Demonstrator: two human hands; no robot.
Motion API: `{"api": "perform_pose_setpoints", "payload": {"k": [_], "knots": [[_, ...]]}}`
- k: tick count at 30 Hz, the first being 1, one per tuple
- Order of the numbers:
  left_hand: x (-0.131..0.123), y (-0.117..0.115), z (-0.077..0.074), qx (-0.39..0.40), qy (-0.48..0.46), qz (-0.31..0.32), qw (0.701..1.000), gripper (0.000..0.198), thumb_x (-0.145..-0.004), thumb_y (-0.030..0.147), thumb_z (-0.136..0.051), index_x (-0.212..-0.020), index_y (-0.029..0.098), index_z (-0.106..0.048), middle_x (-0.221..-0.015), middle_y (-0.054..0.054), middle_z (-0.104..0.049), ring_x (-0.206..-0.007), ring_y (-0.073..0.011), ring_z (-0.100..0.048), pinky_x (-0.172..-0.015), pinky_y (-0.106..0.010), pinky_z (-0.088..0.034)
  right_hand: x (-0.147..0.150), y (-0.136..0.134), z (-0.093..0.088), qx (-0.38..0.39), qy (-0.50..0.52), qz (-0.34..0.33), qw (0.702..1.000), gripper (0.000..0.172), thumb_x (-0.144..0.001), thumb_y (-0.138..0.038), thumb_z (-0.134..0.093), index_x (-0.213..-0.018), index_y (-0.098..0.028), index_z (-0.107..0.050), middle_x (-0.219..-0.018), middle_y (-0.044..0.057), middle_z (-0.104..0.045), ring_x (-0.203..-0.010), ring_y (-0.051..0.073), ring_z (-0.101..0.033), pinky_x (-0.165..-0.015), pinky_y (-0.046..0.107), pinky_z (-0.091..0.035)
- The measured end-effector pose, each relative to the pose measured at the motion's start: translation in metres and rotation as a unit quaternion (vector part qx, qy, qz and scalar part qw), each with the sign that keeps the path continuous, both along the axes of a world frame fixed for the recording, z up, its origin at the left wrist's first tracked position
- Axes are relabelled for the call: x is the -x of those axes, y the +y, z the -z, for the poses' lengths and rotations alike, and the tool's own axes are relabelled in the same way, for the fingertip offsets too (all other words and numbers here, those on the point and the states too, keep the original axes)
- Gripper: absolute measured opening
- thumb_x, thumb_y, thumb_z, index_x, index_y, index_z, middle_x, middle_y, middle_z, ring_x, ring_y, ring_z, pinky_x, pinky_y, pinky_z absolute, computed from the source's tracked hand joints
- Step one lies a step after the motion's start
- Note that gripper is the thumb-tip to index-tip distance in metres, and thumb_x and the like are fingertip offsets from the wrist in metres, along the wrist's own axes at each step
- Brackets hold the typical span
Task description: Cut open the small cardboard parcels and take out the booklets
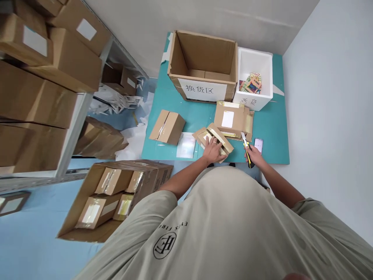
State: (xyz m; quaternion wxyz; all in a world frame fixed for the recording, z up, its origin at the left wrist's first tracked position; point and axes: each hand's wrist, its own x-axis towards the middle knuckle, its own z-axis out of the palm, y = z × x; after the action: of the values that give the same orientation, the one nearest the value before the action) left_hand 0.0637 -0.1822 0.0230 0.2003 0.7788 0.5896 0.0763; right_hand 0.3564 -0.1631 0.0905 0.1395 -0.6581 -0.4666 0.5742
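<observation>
The left hand (214, 151) lies open, pressing on a small taped brown cardboard box (214, 137), while the right hand (253, 155) closes around a yellow-and-black utility knife (247, 153) (blade exposed) just beside it. A white-screened phone (258, 146) lies to the right on a teal mat (198, 116).

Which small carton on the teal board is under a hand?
The taped carton under the left hand; the carton left of it and the one behind are untouched.

Utility knife (248, 155) yellow-black; mat (198, 116) teal; foam box (253, 58) white.
</observation>
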Motion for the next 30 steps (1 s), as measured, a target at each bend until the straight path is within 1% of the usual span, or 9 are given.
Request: {"api": "perform_pose_setpoints", "payload": {"k": [5, 7, 10, 13, 17, 20, 22, 24, 30], "knots": [[0.06, 0.008, 0.002, -0.009, -0.033, 0.132, 0.991, 0.025, -0.101, 0.039, -0.074, -0.113, 0.028, -0.093, -0.153, -0.016, -0.074, -0.173, -0.0479, -0.044, -0.148, -0.084, -0.013, 0.013, -0.014, -0.006, 0.019, -0.026, 0.021, 0.999, 0.037, -0.118, -0.064, -0.061, -0.113, -0.027, -0.059, -0.076, -0.005, -0.071, -0.054, 0.016, -0.069, -0.053, 0.025, -0.055], [0.084, 0.015, 0.006, -0.003, -0.037, 0.183, 0.982, 0.021, -0.096, 0.031, -0.074, -0.102, 0.03, -0.093, -0.145, -0.013, -0.079, -0.172, -0.0465, -0.046, -0.149, -0.083, -0.014, 0.023, -0.02, -0.007, 0.029, -0.03, 0.024, 0.999, 0.035, -0.118, -0.062, -0.062, -0.113, -0.027, -0.059, -0.077, -0.005, -0.072, -0.056, 0.017, -0.07, -0.055, 0.026, -0.055], [0.11, 0.021, 0.013, 0.002, -0.039, 0.241, 0.97, 0.023, -0.092, 0.025, -0.074, -0.102, 0.031, -0.093, -0.129, -0.012, -0.084, -0.166, -0.0428, -0.055, -0.15, -0.08, -0.015, 0.037, -0.028, -0.005, 0.039, -0.036, 0.021, 0.998, 0.035, -0.117, -0.062, -0.063, -0.113, -0.027, -0.06, -0.078, -0.005, -0.072, -0.058, 0.017, -0.071, -0.056, 0.026, -0.055], [0.122, 0.015, 0.018, -0.021, -0.022, 0.184, 0.982, 0.031, -0.094, 0.018, -0.07, -0.115, 0.027, -0.091, -0.132, -0.016, -0.083, -0.159, -0.0394, -0.062, -0.15, -0.073, -0.023, 0.048, -0.036, -0.001, 0.041, -0.045, 0.02, 0.998, 0.035, -0.116, -0.062, -0.064, -0.112, -0.027, -0.059, -0.079, -0.005, -0.071, -0.057, 0.016, -0.07, -0.056, 0.025, -0.055], [0.117, 0.006, 0.017, -0.047, 0.016, -0.07, 0.996, 0.062, -0.095, 0.022, -0.074, -0.157, 0.016, -0.071, -0.166, -0.029, -0.065, -0.159, -0.0478, -0.06, -0.138, -0.072, -0.043, 0.06, -0.045, 0.005, 0.039, -0.041, 0.031, 0.998, 0.03, -0.115, -0.057, -0.062, -0.112, -0.027, -0.058, -0.077, -0.006, -0.07, -0.055, 0.015, -0.068, -0.053, 0.024, -0.051], [0.109, 0.013, 0.014, 0.038, 0.024, -0.164, 0.985, 0.089, -0.096, 0.024, -0.073, -0.179, 0.008, -0.046, -0.171, -0.037, -0.056, -0.147, -0.0504, -0.07, -0.118, -0.063, -0.059, 0.067, -0.049, 0.005, 0.04, -0.04, 0.037, 0.998, 0.026, -0.114, -0.052, -0.062, -0.112, -0.027, -0.057, -0.076, -0.006, -0.069, -0.055, 0.015, -0.069, -0.052, 0.023, -0.051], [0.108, 0.021, 0.013, 0.106, 0.026, -0.166, 0.98, 0.096, -0.095, 0.021, -0.071, -0.185, 0.01, -0.037, -0.166, -0.036, -0.062, -0.135, -0.0485, -0.077, -0.107, -0.059, -0.064, 0.07, -0.05, 0.003, 0.037, -0.043, 0.042, 0.997, 0.024, -0.113, -0.05, -0.063, -0.11, -0.028, -0.056, -0.076, -0.006, -0.069, -0.055, 0.016, -0.069, -0.053, 0.024, -0.051], [0.112, 0.027, 0.014, 0.118, 0.023, -0.143, 0.982, 0.102, -0.093, 0.018, -0.07, -0.188, 0.016, -0.034, -0.166, -0.033, -0.064, -0.136, -0.0479, -0.077, -0.106, -0.057, -0.064, 0.073, -0.05, 0.002, 0.031, -0.045, 0.045, 0.997, 0.021, -0.112, -0.048, -0.064, -0.111, -0.028, -0.057, -0.076, -0.006, -0.07, -0.055, 0.016, -0.069, -0.054, 0.024, -0.052], [0.144, 0.03, 0.02, 0.025, -0.044, 0.021, 0.998, 0.102, -0.088, 0.016, -0.073, -0.186, 0.027, -0.047, -0.184, -0.019, -0.057, -0.165, -0.0427, -0.059, -0.136, -0.06, -0.05, 0.083, -0.044, 0.008, 0.019, -0.037, 0.04, 0.998, 0.013, -0.113, -0.039, -0.062, -0.117, -0.027, -0.06, -0.09, -0.003, -0.077, -0.062, 0.014, -0.071, -0.063, 0.025, -0.06]]}}
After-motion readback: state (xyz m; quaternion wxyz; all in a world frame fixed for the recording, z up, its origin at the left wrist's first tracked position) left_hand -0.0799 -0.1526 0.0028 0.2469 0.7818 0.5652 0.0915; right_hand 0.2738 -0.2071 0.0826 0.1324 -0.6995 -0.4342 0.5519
